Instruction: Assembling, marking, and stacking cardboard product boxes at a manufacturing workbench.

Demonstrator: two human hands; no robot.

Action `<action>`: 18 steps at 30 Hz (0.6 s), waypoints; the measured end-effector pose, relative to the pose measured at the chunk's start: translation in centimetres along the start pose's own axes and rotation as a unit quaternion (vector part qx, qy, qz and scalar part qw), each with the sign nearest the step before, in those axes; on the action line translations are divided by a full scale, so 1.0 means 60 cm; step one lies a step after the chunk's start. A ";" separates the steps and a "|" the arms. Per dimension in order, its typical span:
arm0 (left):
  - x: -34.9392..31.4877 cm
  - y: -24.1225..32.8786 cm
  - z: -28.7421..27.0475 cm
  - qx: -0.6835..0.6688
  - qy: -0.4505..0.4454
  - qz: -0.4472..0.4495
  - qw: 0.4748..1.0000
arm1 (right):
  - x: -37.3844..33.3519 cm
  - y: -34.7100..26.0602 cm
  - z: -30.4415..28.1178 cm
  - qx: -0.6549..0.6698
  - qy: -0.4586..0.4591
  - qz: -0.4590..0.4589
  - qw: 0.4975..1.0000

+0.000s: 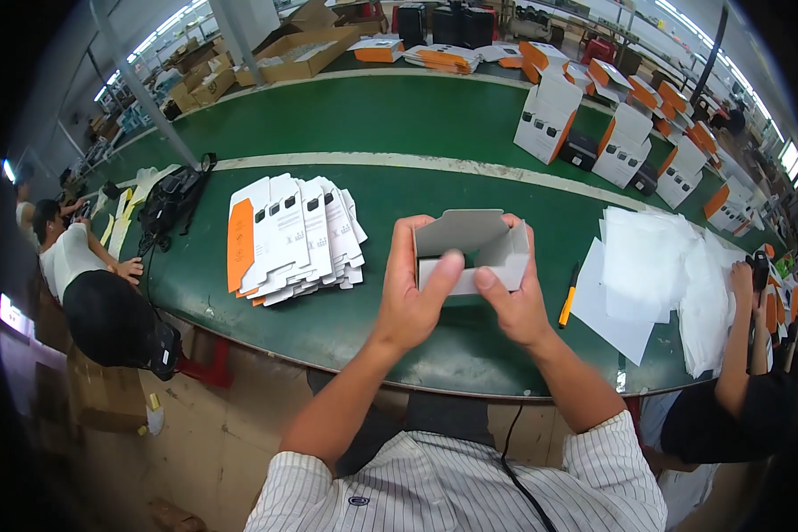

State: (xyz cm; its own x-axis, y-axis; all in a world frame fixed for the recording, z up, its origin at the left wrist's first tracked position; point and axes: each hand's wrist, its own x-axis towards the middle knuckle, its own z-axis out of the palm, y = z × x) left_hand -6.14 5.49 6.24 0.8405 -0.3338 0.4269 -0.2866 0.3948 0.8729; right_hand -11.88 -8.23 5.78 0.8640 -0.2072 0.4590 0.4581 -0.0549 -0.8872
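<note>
Between my two hands, above the green table, is a small carton (459, 233) with a flap raised at its far side and its grey inside showing. My left hand (414, 288) grips its left wall, with the thumb over the near edge. On the opposite wall, my right hand (516, 297) is closed in the same way, thumb at the near edge. To the left of my hands lies a stack of flattened white and orange cartons (297, 235). A yellow and black pen (568, 297) rests right of my right hand.
White sheets (656, 266) are piled at the right, beside a co-worker's hand (742, 279). Opened cartons (548, 115) stand along the far right, with black boxes (579, 149) between them. A black bag (176, 202) and another person (71, 244) are at the left. A metal post (142, 84) rises beyond.
</note>
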 end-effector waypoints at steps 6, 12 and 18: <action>0.012 -0.020 0.040 0.094 0.070 0.189 0.975 | 0.021 -0.010 -0.009 0.048 0.075 0.108 0.990; 0.005 -0.058 -0.002 0.221 0.002 0.321 0.921 | 0.023 -0.003 -0.018 0.141 0.017 0.147 0.979; 0.023 -0.027 -0.014 0.233 -0.039 0.238 0.942 | 0.045 -0.009 -0.072 0.308 -0.123 0.213 0.919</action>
State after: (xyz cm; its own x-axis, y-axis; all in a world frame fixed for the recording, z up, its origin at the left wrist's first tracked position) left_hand -4.13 5.10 5.21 0.5344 -0.2822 0.7967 -0.8090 0.1024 0.5789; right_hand -10.70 -12.98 7.28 0.9788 0.1500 0.1398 0.0325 0.5595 -0.8282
